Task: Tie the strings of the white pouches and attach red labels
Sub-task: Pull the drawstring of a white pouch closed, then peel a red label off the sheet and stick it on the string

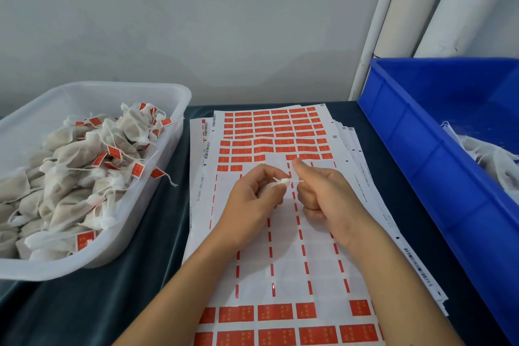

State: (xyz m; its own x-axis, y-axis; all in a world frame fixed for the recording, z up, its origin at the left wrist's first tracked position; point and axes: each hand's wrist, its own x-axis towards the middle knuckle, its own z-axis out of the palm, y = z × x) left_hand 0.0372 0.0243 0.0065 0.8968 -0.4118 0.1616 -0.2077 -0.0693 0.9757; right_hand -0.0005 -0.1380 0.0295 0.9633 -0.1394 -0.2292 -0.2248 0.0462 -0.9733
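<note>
Clear tub (174, 109) at left, on the dark surface (157, 233), holds tied pouches with red labels. Left hand (252, 202): fingers curled round a white pouch (276, 185), held above the label sheets (280, 261). Pouch body mostly hidden inside the fist; only the gathered neck shows, pointing right toward the other hand, long axis roughly left-right. Right hand (323, 194): fingers curled, thumb up, pinching the string (297, 182) that runs from the neck. Knot too small to make out. Blue bin (421, 132) at right, cut off by the frame edge, holds more white pouches.
</note>
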